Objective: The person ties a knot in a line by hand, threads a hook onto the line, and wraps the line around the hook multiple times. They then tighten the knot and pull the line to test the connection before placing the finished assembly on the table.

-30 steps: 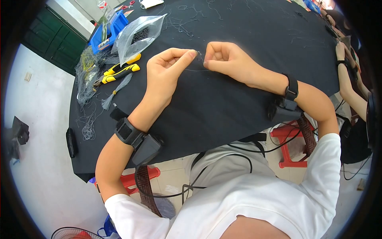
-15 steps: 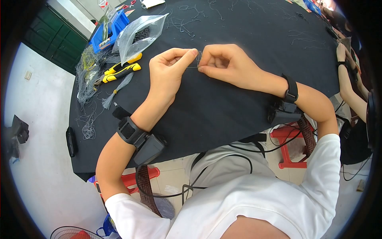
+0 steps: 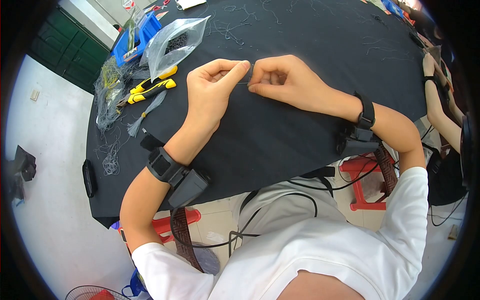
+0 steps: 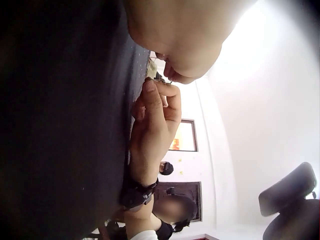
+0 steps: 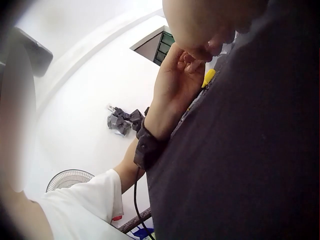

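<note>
In the head view a thin grey thread [image 3: 243,83] runs across the small gap between both hands, above the black cloth. My left hand [image 3: 212,90] pinches it between thumb and forefinger, the other fingers curled in. My right hand [image 3: 295,85] holds the thread's other side at thumb and index tips, palm turned inward. In the left wrist view the right hand [image 4: 155,120] faces the near left hand [image 4: 180,35]. The right wrist view shows the left hand [image 5: 175,90] partly behind the right hand [image 5: 215,25]. What lies inside the fingertips is too small to tell.
On the black cloth [image 3: 280,145], left, lie yellow-black pliers [image 3: 152,92], a tied thread bundle [image 3: 145,115], tangled threads [image 3: 107,100], a clear bag [image 3: 175,47] and a blue bin [image 3: 137,40]. Loose threads lie at the far side. Another person's arm [image 3: 440,110] is at right.
Compared with a second ago, my right hand has shifted left and the hands are closer together, with a shorter thread span between them. Over the last half second they barely moved.
</note>
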Action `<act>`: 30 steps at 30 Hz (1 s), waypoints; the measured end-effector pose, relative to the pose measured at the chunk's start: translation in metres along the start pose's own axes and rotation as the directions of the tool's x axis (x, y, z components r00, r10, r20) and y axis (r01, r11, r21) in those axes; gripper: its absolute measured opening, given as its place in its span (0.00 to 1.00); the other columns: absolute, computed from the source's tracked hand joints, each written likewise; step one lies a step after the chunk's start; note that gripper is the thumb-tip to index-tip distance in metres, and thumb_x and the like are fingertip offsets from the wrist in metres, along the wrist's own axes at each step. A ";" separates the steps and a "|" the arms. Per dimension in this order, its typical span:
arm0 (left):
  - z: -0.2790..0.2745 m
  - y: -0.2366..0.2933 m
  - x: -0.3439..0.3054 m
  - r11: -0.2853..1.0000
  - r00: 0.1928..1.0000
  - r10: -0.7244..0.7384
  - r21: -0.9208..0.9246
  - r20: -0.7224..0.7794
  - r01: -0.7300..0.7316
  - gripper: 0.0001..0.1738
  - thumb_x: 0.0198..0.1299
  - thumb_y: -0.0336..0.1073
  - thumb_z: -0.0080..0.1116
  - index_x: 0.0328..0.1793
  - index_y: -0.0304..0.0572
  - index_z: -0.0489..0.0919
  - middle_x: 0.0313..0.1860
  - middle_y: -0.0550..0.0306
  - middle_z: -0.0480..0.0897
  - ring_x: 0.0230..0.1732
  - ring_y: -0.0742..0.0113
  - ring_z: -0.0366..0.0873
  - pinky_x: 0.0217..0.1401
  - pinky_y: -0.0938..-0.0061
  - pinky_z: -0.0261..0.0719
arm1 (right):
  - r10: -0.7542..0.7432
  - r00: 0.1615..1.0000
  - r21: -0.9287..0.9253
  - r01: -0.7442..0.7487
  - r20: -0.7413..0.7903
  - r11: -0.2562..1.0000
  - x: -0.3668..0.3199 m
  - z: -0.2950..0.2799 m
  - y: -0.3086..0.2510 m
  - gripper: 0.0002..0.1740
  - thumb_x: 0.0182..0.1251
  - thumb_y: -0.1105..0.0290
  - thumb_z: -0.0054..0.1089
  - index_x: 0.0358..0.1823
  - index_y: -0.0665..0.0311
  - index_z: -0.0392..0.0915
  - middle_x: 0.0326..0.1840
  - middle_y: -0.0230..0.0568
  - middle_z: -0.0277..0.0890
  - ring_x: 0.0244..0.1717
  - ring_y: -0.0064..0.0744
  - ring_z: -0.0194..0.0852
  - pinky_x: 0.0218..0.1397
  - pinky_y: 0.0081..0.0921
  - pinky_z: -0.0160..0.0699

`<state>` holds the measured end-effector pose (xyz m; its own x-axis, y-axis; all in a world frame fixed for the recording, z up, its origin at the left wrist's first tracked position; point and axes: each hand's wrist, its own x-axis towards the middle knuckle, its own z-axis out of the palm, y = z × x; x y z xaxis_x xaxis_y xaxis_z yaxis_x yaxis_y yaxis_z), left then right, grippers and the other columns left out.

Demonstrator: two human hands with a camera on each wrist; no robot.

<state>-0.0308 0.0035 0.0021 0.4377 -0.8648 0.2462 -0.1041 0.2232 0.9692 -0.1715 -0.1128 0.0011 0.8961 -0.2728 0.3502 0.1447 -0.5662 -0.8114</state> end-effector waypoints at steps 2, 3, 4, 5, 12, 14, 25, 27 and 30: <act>0.000 0.000 0.000 1.000 1.000 0.017 -0.014 -0.007 -0.017 0.08 0.56 0.30 0.62 0.38 0.31 0.82 0.34 0.57 0.83 0.35 0.78 0.76 0.42 0.84 0.70 | -0.065 0.998 -0.021 0.065 -0.017 0.998 -0.001 -0.001 -0.005 0.04 0.56 0.70 0.59 0.30 0.62 0.77 0.18 0.26 0.65 0.19 0.14 0.53 0.22 0.17 0.55; 0.001 0.000 0.000 0.999 0.999 0.031 -0.027 -0.013 -0.031 0.08 0.55 0.29 0.62 0.38 0.30 0.82 0.32 0.58 0.82 0.33 0.80 0.76 0.37 0.87 0.69 | -0.097 0.995 -0.031 0.096 -0.025 0.995 -0.001 -0.001 -0.007 0.04 0.57 0.70 0.59 0.31 0.62 0.77 0.18 0.25 0.65 0.19 0.14 0.53 0.22 0.17 0.55; 0.001 -0.001 0.000 0.998 0.999 0.045 -0.041 -0.019 -0.046 0.08 0.55 0.29 0.63 0.37 0.30 0.82 0.30 0.58 0.82 0.30 0.82 0.75 0.32 0.90 0.68 | -0.106 0.993 -0.030 0.105 -0.049 0.994 -0.001 -0.002 -0.008 0.04 0.57 0.70 0.59 0.31 0.62 0.77 0.18 0.25 0.64 0.20 0.14 0.53 0.23 0.17 0.54; 0.001 -0.001 0.001 0.999 0.999 0.042 -0.022 -0.010 -0.043 0.08 0.55 0.29 0.63 0.37 0.29 0.82 0.30 0.58 0.82 0.30 0.82 0.75 0.32 0.90 0.69 | -0.115 0.991 -0.028 0.114 -0.073 0.993 -0.002 -0.002 -0.010 0.04 0.58 0.70 0.59 0.31 0.62 0.77 0.18 0.25 0.63 0.20 0.14 0.53 0.23 0.16 0.54; 0.004 -0.002 0.000 0.997 0.995 0.072 -0.013 0.069 -0.071 0.07 0.55 0.28 0.62 0.36 0.29 0.82 0.28 0.60 0.82 0.27 0.83 0.74 0.29 0.90 0.67 | -0.188 0.962 -0.141 0.161 -0.197 0.977 0.004 -0.017 -0.013 0.05 0.62 0.72 0.59 0.35 0.66 0.76 0.27 0.25 0.70 0.27 0.09 0.62 0.29 0.11 0.60; 0.004 -0.001 0.000 0.998 0.992 0.067 -0.010 0.103 -0.067 0.06 0.55 0.27 0.62 0.36 0.29 0.82 0.27 0.61 0.81 0.27 0.84 0.73 0.29 0.90 0.66 | -0.183 0.962 -0.122 0.161 -0.204 0.979 0.006 -0.019 -0.009 0.05 0.62 0.72 0.58 0.35 0.66 0.76 0.27 0.25 0.70 0.29 0.10 0.64 0.31 0.11 0.63; 0.003 0.002 -0.002 0.992 0.979 0.124 -0.008 0.164 -0.124 0.06 0.56 0.27 0.61 0.38 0.30 0.82 0.30 0.62 0.81 0.30 0.84 0.73 0.32 0.90 0.67 | 0.065 0.993 0.140 -0.052 -0.095 0.989 0.007 -0.018 0.006 0.06 0.61 0.69 0.58 0.33 0.64 0.75 0.25 0.23 0.70 0.28 0.09 0.64 0.32 0.11 0.62; 0.003 0.000 -0.002 0.994 0.986 0.091 -0.064 0.137 -0.083 0.06 0.56 0.27 0.61 0.39 0.31 0.82 0.31 0.61 0.81 0.31 0.83 0.74 0.34 0.90 0.68 | 0.123 0.990 0.219 -0.104 -0.075 0.970 0.005 -0.012 0.013 0.06 0.61 0.69 0.58 0.31 0.64 0.73 0.25 0.23 0.70 0.28 0.09 0.64 0.32 0.12 0.62; 0.000 0.001 -0.003 0.993 0.995 0.012 -0.120 0.102 0.001 0.08 0.57 0.29 0.61 0.40 0.31 0.82 0.33 0.59 0.82 0.33 0.82 0.75 0.37 0.89 0.69 | 0.169 0.985 0.255 -0.153 -0.042 0.955 0.001 -0.005 0.007 0.07 0.61 0.71 0.56 0.28 0.63 0.70 0.24 0.22 0.67 0.26 0.08 0.61 0.30 0.11 0.59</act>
<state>-0.0324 0.0058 0.0026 0.3434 -0.9034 0.2570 0.0044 0.2752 0.9614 -0.1723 -0.1210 -0.0016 0.8890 -0.3975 0.2272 0.1079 -0.3003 -0.9477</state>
